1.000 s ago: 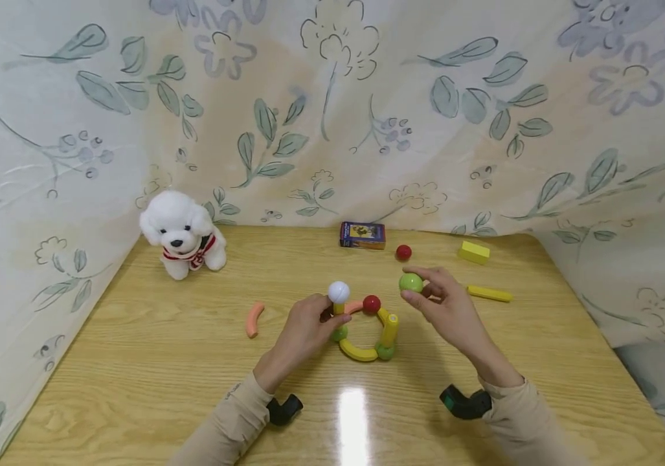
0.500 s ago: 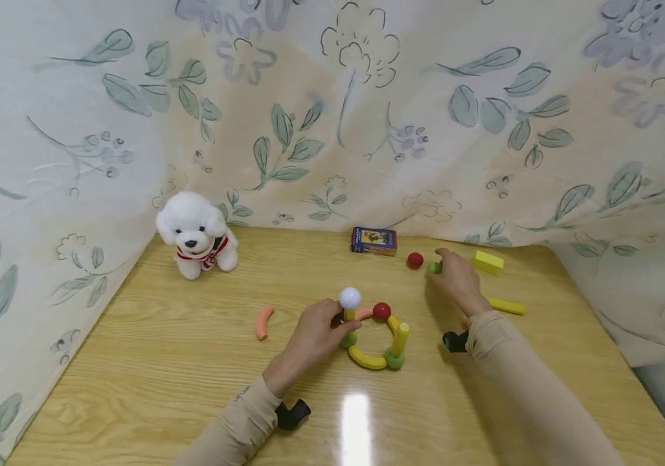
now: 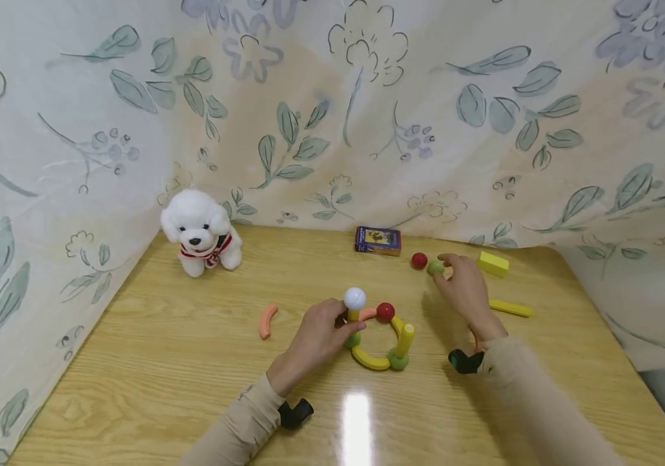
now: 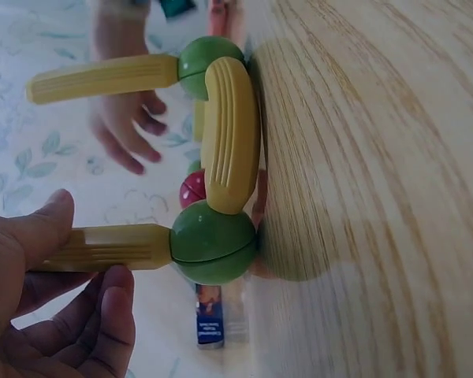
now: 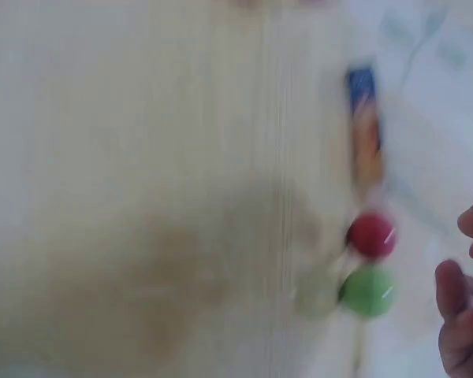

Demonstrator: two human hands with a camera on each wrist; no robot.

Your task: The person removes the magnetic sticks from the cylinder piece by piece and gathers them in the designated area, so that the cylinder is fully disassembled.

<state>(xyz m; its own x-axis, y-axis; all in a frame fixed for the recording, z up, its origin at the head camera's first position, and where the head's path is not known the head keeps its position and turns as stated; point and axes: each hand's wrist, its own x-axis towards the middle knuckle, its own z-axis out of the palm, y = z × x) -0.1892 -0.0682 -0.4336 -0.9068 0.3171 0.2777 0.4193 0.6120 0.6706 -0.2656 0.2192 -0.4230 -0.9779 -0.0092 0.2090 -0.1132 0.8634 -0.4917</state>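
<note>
My left hand [image 3: 316,335] pinches an upright yellow stick [image 4: 114,247] between thumb and fingers. A white ball [image 3: 355,298] tops that stick, and a green ball [image 4: 213,242] sits at its foot. The stick belongs to a ring of curved yellow [image 3: 370,358] and orange pieces joined by balls, with a red ball [image 3: 386,312] at the back. A second yellow stick [image 3: 405,340] stands on another green ball [image 3: 398,360]. My right hand [image 3: 465,289] is beside a loose green ball [image 5: 368,290]; in the right wrist view its fingers are apart from the ball.
A loose red ball [image 3: 419,261] lies left of the loose green one. Behind are a small card box [image 3: 378,240] and a yellow block [image 3: 493,264]. A yellow stick [image 3: 510,307] lies at right, a curved orange piece [image 3: 268,321] at left, near a white plush dog [image 3: 201,233].
My right hand has carried the green ball back and right, set it down beside the red ball and let go. The left hand keeps its hold on the stick; the head view has shifted slightly.
</note>
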